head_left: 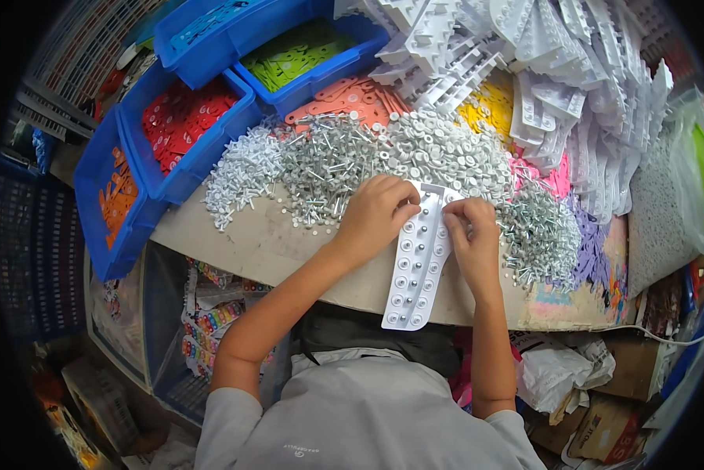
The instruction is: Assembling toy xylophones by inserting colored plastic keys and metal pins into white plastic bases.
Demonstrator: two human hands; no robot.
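White plastic strip is lying ctr of frame on the beige surface, btwn both hands, its long axis running near-vertical w/ the top leaning a bit R and the lower end reaching the surface's near edge. L hand is sitting at the strip's upper-left edge, R hand at its upper-right edge; both are working approx. level, neither clearly nearer. From L hand the strip is lying to the R & down-frame; from R hand, to the L & down. L hand's fingers are bunching, thumb close to fingertips; can't tell if they're clamped on the edge. R hand's thumb & forefinger are coming nearly together over the edge; can't tell if a small pc is btwn them. Materials: strip is looking glossy & stiff, w/ round cups lining both long sides and shiny rounded metal bits running down the middle channel. Up-frame, loose heaps are spreading: matte white pegs, thin shiny metal pins, round white caps; more metal pcs are piling R of R hand, next to flat purple pcs. Upper left, smooth blue bin is holding flat red pcs; upper right, ridged white frames are stacking up.
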